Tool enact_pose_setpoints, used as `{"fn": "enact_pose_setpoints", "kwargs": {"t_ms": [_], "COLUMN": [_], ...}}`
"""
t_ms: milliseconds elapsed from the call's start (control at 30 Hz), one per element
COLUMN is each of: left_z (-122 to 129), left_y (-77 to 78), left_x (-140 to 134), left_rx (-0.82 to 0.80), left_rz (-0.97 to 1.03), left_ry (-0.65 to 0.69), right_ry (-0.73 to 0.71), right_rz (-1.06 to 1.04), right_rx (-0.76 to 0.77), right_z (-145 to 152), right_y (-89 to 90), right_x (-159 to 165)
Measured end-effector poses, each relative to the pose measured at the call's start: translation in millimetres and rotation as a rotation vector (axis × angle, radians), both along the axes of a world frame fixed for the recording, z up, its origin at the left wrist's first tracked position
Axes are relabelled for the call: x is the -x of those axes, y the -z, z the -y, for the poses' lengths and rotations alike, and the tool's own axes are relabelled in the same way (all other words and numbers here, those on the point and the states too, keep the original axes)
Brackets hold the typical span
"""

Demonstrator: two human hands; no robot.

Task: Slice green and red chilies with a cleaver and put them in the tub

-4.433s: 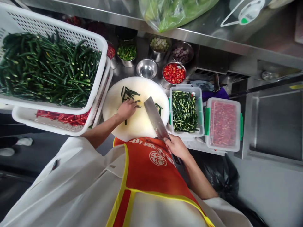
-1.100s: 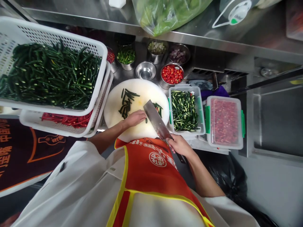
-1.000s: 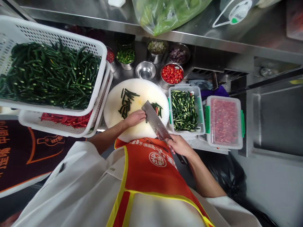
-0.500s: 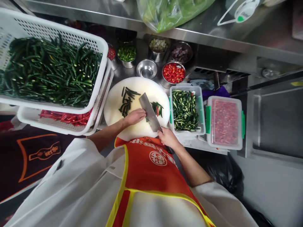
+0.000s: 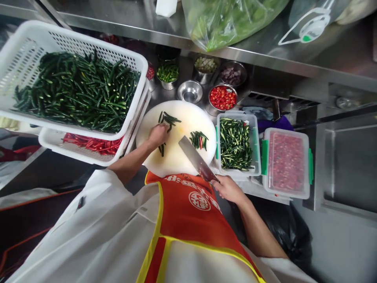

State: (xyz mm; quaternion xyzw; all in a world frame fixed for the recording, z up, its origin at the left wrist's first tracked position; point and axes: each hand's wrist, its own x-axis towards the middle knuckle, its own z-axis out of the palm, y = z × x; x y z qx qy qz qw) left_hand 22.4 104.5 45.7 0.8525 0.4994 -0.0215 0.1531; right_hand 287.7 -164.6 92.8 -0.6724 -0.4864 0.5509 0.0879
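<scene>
My right hand (image 5: 229, 188) grips the handle of a cleaver (image 5: 196, 156). Its broad blade lies low over the right front of the round white cutting board (image 5: 176, 173). On the left of the board, my left hand (image 5: 159, 135) is closed over dark green chili peppers (image 5: 161, 150), its fingertips partly hidden among them. More whole chilies (image 5: 171, 118) lie just behind that hand. Right of the blade tip is a small pile of sliced green chilies (image 5: 194, 138) with a red strip in it.
White baskets of green chilies (image 5: 82, 94) and red chilies (image 5: 91, 144) are stacked at left. A tub of cut green chilies (image 5: 235, 145) and a lidded tub of minced meat (image 5: 286, 163) stand at right. Behind are metal bowls, one with chopped red chilies (image 5: 223, 98), under a steel shelf (image 5: 118, 23).
My left hand has moved left from beside the blade onto the chilies. The cleaver has drawn toward me and right, away from the sliced pile. The camera view has shifted slightly.
</scene>
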Motion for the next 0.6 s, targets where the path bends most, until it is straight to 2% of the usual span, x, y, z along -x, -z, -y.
{"fn": "enact_pose_setpoints", "kwargs": {"t_ms": [67, 133, 200, 267, 333, 467, 600], "left_z": [5.2, 10.4, 14.4, 17.2, 19.5, 25.1, 33.0], "left_y": [-3.7, -5.7, -4.3, 1.1, 9.1, 21.0, 22.4], "left_x": [-4.7, -9.9, -15.6, -21.7, -28.0, -38.5, -41.8], "left_rx": [0.011, 0.092, 0.221, 0.307, 0.298, 0.166, 0.113], "left_rz": [0.085, 0.172, 0.187, 0.144, 0.123, 0.186, 0.215], "left_ry": [0.117, 0.322, 0.532, 0.643, 0.634, 0.504, 0.559], "right_ry": [0.083, 0.151, 0.180, 0.178, 0.160, 0.106, 0.102], "right_rz": [-0.001, 0.001, 0.000, 0.006, 0.018, 0.033, 0.013], "right_rx": [0.016, 0.025, 0.026, 0.025, 0.026, 0.027, 0.038], "right_z": [-2.7, -6.5, -9.8, -11.8, -12.5, -11.0, -9.8], "right_y": [3.3, 4.6, 4.0, 2.1, -0.2, -3.6, -6.3], "right_x": [2.8, 5.6, 7.5, 8.5, 8.9, 9.6, 10.2]}}
